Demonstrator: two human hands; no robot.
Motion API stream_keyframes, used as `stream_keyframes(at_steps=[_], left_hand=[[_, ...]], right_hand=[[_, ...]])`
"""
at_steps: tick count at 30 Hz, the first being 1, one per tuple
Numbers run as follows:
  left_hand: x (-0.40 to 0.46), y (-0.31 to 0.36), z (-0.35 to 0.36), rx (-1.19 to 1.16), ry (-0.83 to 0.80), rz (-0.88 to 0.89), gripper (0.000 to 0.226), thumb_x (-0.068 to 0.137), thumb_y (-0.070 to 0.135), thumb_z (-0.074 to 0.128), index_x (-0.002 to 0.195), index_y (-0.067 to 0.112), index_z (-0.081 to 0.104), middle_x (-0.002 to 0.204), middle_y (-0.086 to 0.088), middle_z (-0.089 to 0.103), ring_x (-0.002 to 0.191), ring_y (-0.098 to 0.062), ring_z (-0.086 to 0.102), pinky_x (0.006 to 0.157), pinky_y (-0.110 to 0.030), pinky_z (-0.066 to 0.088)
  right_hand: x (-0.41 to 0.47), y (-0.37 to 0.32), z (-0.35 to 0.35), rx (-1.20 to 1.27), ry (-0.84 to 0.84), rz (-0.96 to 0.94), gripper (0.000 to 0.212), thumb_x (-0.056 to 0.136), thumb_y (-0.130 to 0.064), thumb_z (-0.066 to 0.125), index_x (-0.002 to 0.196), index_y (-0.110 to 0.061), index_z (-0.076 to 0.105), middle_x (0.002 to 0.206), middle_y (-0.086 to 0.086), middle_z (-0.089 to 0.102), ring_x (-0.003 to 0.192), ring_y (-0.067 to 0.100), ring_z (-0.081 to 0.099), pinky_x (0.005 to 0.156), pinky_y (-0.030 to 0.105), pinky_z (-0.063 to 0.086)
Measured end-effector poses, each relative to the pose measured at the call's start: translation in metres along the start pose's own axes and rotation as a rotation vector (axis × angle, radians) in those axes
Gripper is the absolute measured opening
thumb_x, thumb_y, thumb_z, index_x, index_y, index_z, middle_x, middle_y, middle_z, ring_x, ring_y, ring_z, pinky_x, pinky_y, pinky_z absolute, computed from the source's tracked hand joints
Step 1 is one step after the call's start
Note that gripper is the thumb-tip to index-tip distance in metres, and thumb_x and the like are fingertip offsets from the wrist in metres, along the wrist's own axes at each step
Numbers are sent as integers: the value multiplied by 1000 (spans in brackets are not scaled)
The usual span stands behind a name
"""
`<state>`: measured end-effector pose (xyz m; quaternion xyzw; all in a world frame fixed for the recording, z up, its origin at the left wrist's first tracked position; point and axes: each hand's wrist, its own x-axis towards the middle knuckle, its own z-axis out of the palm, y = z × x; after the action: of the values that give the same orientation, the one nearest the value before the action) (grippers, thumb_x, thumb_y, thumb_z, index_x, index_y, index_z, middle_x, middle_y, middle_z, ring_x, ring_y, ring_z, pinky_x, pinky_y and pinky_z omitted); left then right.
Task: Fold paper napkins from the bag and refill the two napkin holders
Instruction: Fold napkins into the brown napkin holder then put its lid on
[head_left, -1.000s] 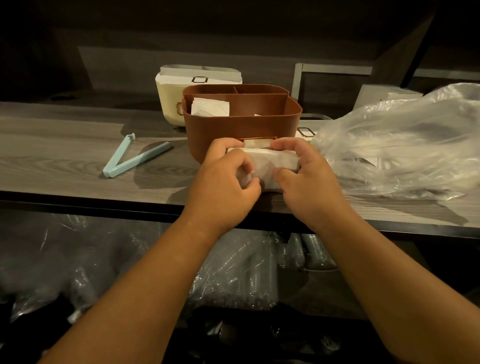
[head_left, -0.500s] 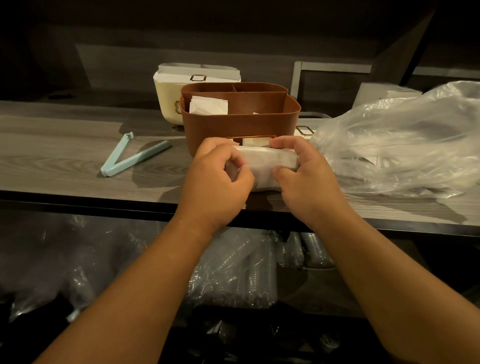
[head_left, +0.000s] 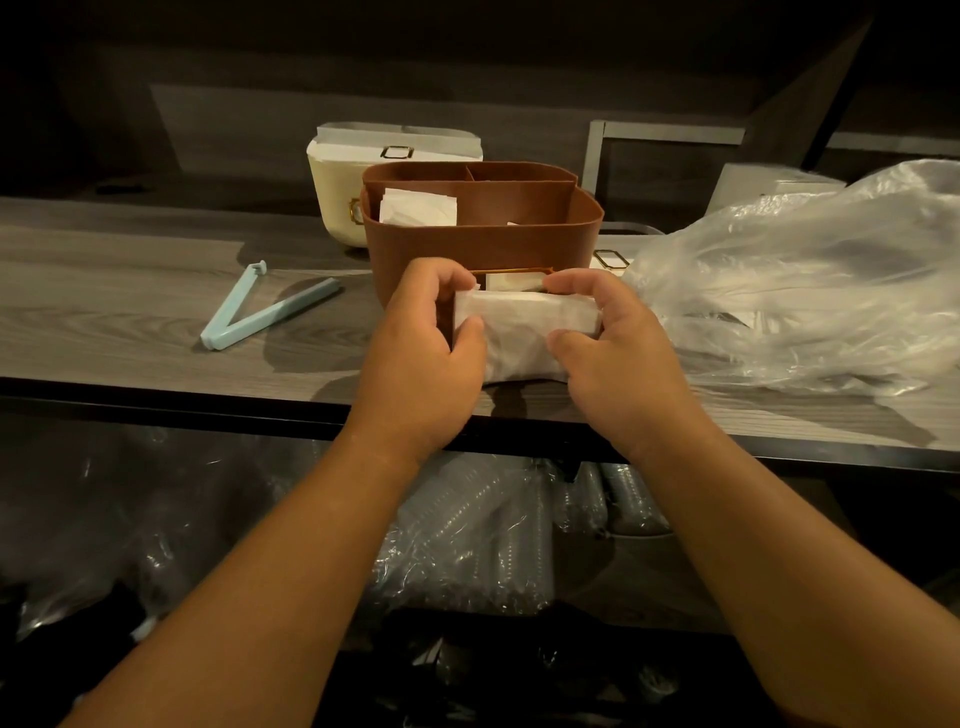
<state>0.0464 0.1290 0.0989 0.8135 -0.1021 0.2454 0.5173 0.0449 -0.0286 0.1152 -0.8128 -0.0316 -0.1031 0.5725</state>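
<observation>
White napkin stack (head_left: 524, 332) (folded, upright) before brown holder (head_left: 483, 244), beside bag (head_left: 800, 280).

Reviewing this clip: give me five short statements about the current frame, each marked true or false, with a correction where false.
1. Both hands hold the napkin stack. True: the left hand and right hand grip its two ends.
2. The blue bag clip lies closed. False: it lies open in a V on the counter.
3. The brown holder is empty. False: white napkins show in its left compartment.
4. The plastic bag lies right of the hands. True.
5. The cream holder stands in front of the brown one. False: it stands behind it.
</observation>
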Motion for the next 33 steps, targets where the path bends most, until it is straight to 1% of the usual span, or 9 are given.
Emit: stream_keyframes(at_steps=[4,7,9,14,20,24,26,30,33], left_hand=[[3,-1,-2,-32,-134,-7,35,98,8,49,125,30,47,129,5,50,115,-12,53,91,-29,53],[4,2,-1,3,-219,-9,35,99,12,50,127,32,45,133,8,43,115,-10,48,87,-15,47],[4,3,1,35,-247,-5,36,99,14,52,128,33,44,133,10,39,115,-8,46,88,-16,44],[3,0,-1,29,-186,31,31,101,12,48,127,30,47,130,10,44,111,-2,47,84,-7,39],[4,-2,0,-4,-147,22,28,102,11,49,123,29,50,127,9,49,111,-2,50,94,-20,46],[3,-3,-2,-50,-115,-18,27,99,10,54,114,33,54,115,17,54,105,5,54,87,-17,48],[5,2,-8,-106,-104,-62,27,97,10,57,108,35,58,109,18,59,101,1,58,84,-24,54],[29,45,-36,-136,-82,-35,24,93,17,66,99,39,58,106,16,61,99,-6,63,73,-26,59],[70,81,-50,-51,-36,32,25,89,17,69,96,37,55,100,14,60,94,-8,63,70,-29,60]], right_hand=[[-1,-1,0,18,-10,-8,42,99,-8,57,122,-44,53,122,-18,45,104,8,54,73,18,59],[0,-1,0,32,-48,-8,42,98,-9,59,122,-42,50,122,-15,46,98,8,55,61,13,54],[0,0,-1,51,-66,-7,42,97,-9,60,121,-41,49,120,-13,47,95,7,56,56,12,52],[1,2,-1,44,-21,-20,41,97,-8,61,121,-38,47,114,-14,52,89,5,58,54,8,50],[3,5,1,6,30,16,36,96,-13,62,114,-39,47,115,-13,55,99,9,60,60,14,56],[0,5,1,20,47,42,38,95,-16,65,117,-40,46,118,-14,57,102,9,61,72,21,60],[-2,-1,-5,67,50,59,38,93,-18,69,117,-40,48,115,-13,61,99,9,65,74,26,62],[14,-51,-30,162,75,-144,42,88,-14,74,117,-34,53,109,-8,67,91,7,72,67,22,60],[55,-99,-46,22,100,-265,47,85,-16,79,123,-30,55,107,-10,67,90,6,70,67,20,59]])
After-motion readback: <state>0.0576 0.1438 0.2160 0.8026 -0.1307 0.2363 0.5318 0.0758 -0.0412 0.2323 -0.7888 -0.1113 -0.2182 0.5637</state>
